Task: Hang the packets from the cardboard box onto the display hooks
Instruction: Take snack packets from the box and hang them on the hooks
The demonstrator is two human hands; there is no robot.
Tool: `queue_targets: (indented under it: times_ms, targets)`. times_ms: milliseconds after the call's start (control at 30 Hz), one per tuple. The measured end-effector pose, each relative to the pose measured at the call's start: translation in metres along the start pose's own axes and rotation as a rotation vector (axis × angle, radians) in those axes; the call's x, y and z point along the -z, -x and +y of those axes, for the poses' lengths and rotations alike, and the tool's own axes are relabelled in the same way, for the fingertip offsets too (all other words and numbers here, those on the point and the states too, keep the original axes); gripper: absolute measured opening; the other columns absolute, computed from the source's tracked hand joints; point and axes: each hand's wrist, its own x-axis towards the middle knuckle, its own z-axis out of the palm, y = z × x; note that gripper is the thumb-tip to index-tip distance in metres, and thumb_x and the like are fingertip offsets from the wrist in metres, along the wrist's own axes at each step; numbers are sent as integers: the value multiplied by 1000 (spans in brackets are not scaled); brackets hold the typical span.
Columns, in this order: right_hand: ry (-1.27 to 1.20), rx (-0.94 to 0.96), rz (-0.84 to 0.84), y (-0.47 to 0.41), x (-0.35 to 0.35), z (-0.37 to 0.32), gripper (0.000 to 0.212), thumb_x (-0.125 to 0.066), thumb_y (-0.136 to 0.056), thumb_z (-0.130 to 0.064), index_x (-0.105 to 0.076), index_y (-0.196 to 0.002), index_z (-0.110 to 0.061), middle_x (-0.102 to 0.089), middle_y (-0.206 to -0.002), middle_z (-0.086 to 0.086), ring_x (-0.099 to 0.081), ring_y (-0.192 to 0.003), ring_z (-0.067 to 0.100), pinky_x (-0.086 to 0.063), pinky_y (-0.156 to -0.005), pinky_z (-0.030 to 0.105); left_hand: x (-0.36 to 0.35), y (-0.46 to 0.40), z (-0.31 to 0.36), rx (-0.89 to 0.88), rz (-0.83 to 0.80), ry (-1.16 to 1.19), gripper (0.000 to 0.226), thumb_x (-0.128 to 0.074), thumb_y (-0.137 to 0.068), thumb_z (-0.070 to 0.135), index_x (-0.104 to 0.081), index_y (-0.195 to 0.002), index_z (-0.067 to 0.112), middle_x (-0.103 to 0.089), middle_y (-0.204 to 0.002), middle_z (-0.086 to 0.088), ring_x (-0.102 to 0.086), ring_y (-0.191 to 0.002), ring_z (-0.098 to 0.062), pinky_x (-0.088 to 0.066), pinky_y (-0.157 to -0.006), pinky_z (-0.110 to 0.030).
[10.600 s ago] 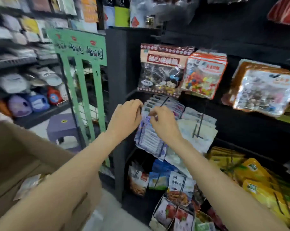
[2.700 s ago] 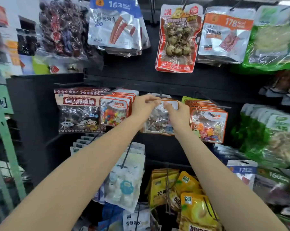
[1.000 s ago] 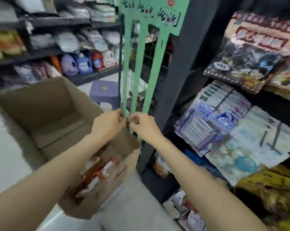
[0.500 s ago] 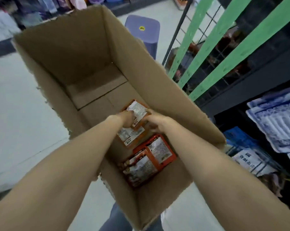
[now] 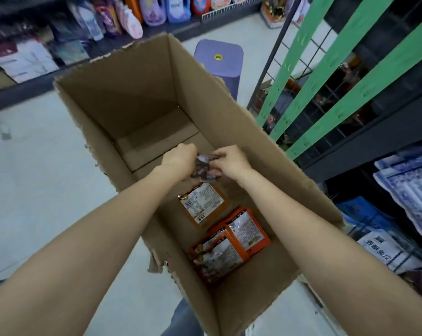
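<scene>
We have one small, crinkled packet with dark contents (image 5: 205, 167) pinched between both hands inside the tall brown cardboard box (image 5: 142, 93), our left hand (image 5: 181, 158) gripping its left edge and our right hand (image 5: 231, 161) its right edge, fingers curled onto the film. It hangs above the box floor, toward the far end, so the way out is straight up between the walls, and both hands are equally near. Its long axis we cannot tell; it is blurred. Below, nearer us, an orange packet with a white printed label (image 5: 201, 204) lies flat, and a stack of red-orange packets (image 5: 229, 243) sits by the right wall. The box stands on a pale floor beside a green-strutted wire rack (image 5: 326, 69) and dark shelving.
</scene>
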Motion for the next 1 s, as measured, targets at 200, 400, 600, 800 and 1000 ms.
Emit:
queue_targets:
  times_ms: [200, 400, 600, 800, 1000]
  targets:
    - [708, 285, 319, 64, 41, -18, 19, -56, -94, -34, -71, -104, -26, -71, -99, 4, -65, -91, 24, -41, -62, 27, 47, 49, 20, -247, 202, 174, 29, -50, -86, 3, -65, -110, 8, -66, -106, -17, -60, -102, -35, -45, -80, -35]
    - [440, 562, 480, 126, 109, -8, 36, -63, -89, -39, -46, -57, -36, -47, -65, -4, -48, -65, 15, -30, -58, 25, 78, 107, 81, -357, 397, 563, 14, -57, -93, 22, -65, -94, 11, -65, -85, 0, -61, -86, -19, -43, -71, -27]
    - [-247, 549, 487, 217, 201, 9, 25, -71, -84, -24, -58, -63, -23, -59, -64, 3, -55, -61, 13, -40, -59, 28, 107, 155, 194, -500, 457, 808, 20, -51, -97, 20, -57, -83, 6, -57, -73, -4, -49, -67, -14, -35, -61, -25]
    - [-405, 628, 751, 321, 301, 53, 18, -69, -84, -14, -67, -70, -26, -66, -75, 1, -60, -76, 16, -48, -70, 34, 126, 202, 336, -806, 473, 858, 16, -56, -89, 4, -59, -86, 19, -53, -69, 6, -47, -54, 4, -34, -56, -14]
    - [-392, 617, 1121, 419, 376, 106, 8, -70, -84, -15, -65, -78, -12, -62, -75, 0, -55, -73, 13, -42, -68, 24, 126, 260, 473, -1096, 363, 901, 13, -64, -84, 1, -68, -92, 12, -56, -68, 8, -52, -60, 0, -39, -59, -12]
